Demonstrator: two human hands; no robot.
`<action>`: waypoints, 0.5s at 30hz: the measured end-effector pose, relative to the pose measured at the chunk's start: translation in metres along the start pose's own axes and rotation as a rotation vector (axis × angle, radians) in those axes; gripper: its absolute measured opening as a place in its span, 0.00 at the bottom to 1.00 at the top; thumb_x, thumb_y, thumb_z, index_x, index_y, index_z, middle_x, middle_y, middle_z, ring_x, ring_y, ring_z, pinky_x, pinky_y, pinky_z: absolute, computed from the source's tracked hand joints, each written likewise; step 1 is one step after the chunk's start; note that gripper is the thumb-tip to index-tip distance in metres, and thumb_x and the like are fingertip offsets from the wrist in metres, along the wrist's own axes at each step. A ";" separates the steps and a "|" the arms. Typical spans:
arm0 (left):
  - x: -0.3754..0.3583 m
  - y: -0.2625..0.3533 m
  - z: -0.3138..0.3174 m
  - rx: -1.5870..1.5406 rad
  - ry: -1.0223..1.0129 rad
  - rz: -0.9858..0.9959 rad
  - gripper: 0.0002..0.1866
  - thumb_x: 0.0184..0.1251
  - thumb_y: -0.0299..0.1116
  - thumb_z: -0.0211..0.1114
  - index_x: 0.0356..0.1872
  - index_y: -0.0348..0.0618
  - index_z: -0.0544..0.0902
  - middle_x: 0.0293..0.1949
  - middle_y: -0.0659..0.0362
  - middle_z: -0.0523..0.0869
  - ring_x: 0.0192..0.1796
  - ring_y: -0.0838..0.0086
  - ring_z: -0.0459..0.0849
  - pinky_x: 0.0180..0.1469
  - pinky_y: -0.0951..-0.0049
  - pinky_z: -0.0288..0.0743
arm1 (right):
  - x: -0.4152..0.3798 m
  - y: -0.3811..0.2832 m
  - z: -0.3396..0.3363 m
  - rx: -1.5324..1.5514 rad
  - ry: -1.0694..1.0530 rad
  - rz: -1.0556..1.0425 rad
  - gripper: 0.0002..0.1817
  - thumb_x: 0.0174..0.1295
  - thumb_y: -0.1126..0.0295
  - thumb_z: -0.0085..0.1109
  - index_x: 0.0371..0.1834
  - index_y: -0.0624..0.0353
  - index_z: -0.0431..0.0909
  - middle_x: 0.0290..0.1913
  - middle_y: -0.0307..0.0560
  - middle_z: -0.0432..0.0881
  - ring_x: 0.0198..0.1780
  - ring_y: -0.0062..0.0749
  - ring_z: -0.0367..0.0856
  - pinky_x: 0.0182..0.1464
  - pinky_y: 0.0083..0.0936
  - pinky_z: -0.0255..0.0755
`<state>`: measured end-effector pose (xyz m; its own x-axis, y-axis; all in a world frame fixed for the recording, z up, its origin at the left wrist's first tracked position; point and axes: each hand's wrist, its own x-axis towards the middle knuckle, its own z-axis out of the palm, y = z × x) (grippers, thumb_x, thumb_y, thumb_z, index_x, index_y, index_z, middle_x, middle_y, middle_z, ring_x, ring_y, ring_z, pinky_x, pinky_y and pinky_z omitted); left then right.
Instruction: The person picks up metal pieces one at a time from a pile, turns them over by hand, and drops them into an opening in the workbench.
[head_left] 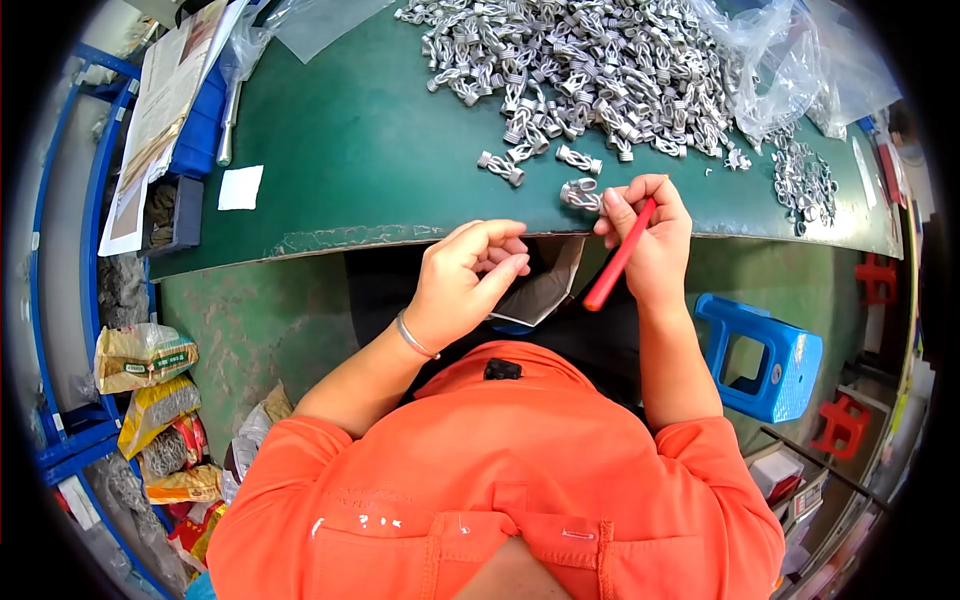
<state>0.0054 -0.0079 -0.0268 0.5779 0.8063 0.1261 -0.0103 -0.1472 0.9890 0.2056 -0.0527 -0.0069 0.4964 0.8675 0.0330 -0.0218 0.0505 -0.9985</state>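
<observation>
My right hand [655,240] is closed around a slim red rod-like tool [622,262], which slants down toward my lap. At the fingertips of that hand is a small grey metal piece [580,194] with a ribbed end and loops, just over the table's front edge. My left hand [462,275] hovers by the edge with its fingers loosely curled and the thumb apart; nothing shows in it. Beyond both hands, a large heap of similar looped metal pieces [600,70] covers the back of the green table [340,170]. A few lie loose at its front.
Smaller metal links [803,185] lie at the right, near clear plastic bags [790,80]. On the left are a paper scrap [240,188], a grey bin [178,212] and blue shelving [75,440]. A blue stool [785,370] stands on the floor to my right.
</observation>
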 end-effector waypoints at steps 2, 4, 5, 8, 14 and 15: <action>0.004 0.001 0.006 -0.099 0.016 -0.062 0.15 0.63 0.18 0.61 0.52 0.30 0.76 0.40 0.54 0.82 0.38 0.73 0.85 0.41 0.77 0.81 | 0.000 0.000 -0.005 0.234 -0.096 0.138 0.08 0.63 0.76 0.59 0.34 0.60 0.67 0.29 0.43 0.80 0.26 0.20 0.80 0.26 0.15 0.74; 0.009 0.005 0.011 -0.299 0.025 -0.155 0.18 0.65 0.20 0.61 0.56 0.29 0.73 0.40 0.53 0.83 0.37 0.73 0.85 0.40 0.76 0.81 | -0.004 0.000 0.000 0.289 -0.116 0.131 0.08 0.63 0.76 0.59 0.34 0.59 0.67 0.31 0.44 0.80 0.27 0.21 0.80 0.26 0.15 0.74; 0.012 0.006 0.012 -0.300 0.027 -0.156 0.18 0.65 0.20 0.61 0.56 0.29 0.73 0.40 0.53 0.83 0.37 0.73 0.85 0.40 0.76 0.81 | -0.005 0.000 0.001 0.344 -0.133 0.123 0.08 0.63 0.77 0.58 0.34 0.58 0.66 0.32 0.44 0.80 0.27 0.22 0.80 0.26 0.15 0.75; 0.018 0.005 0.014 -0.359 0.051 -0.156 0.18 0.65 0.21 0.61 0.55 0.29 0.73 0.39 0.52 0.83 0.37 0.72 0.85 0.40 0.76 0.82 | -0.007 0.008 0.004 0.348 -0.193 0.074 0.08 0.64 0.78 0.57 0.34 0.58 0.66 0.35 0.47 0.81 0.29 0.23 0.81 0.29 0.16 0.76; 0.024 0.003 0.015 -0.347 0.095 -0.142 0.16 0.66 0.23 0.61 0.54 0.30 0.74 0.39 0.52 0.83 0.38 0.70 0.86 0.41 0.75 0.82 | -0.008 0.015 0.010 0.235 -0.228 -0.068 0.09 0.62 0.81 0.57 0.34 0.60 0.65 0.41 0.52 0.81 0.35 0.24 0.81 0.37 0.17 0.78; 0.024 0.003 0.015 -0.348 0.095 -0.143 0.16 0.66 0.23 0.61 0.54 0.30 0.74 0.39 0.52 0.83 0.38 0.70 0.86 0.41 0.75 0.82 | -0.008 0.016 0.010 0.235 -0.228 -0.068 0.09 0.62 0.81 0.57 0.34 0.60 0.65 0.41 0.52 0.81 0.35 0.24 0.81 0.37 0.17 0.78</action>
